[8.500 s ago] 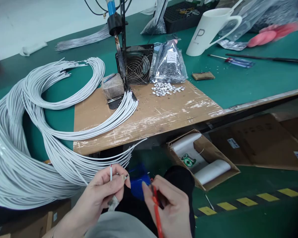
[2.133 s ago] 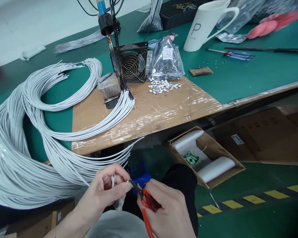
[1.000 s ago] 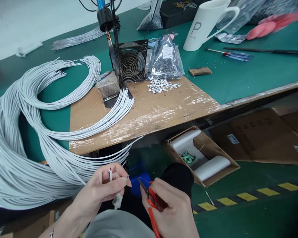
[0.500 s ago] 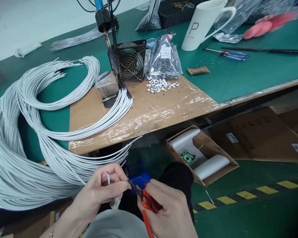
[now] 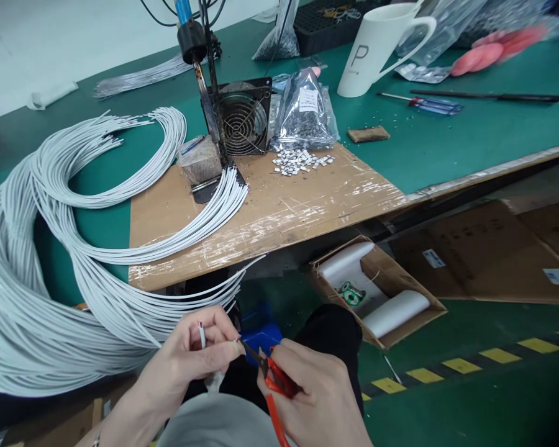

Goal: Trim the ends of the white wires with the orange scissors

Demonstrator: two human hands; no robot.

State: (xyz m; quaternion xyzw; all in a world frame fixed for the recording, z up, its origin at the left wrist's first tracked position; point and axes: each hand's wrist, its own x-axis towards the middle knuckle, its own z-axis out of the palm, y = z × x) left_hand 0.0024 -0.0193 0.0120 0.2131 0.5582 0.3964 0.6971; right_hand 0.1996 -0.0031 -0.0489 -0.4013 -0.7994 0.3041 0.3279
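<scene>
My left hand [image 5: 193, 360] is closed in a pinch on the end of a thin white cable [image 5: 201, 334], whose tip sticks up between the fingers. My right hand [image 5: 314, 400] grips red-handled cutters [image 5: 272, 382]; their dark tip touches the wire end at my left fingertips. Both hands are low over my lap, below the bench edge. A big bundle of grey-white cables [image 5: 37, 292] loops from the bench down towards my left hand.
A worn cardboard sheet [image 5: 279, 205] covers the green bench [image 5: 447, 143], with a small fan [image 5: 242, 121], a soldering stand [image 5: 200, 62], a pile of small metal terminals [image 5: 300, 161], a bag of parts [image 5: 305, 115] and a white mug [image 5: 375, 46]. Open cardboard boxes [image 5: 377, 292] stand on the floor.
The cutters' tip has come back against the wire end in my left fingers after drawing away a second ago. The view has shifted slightly left.
</scene>
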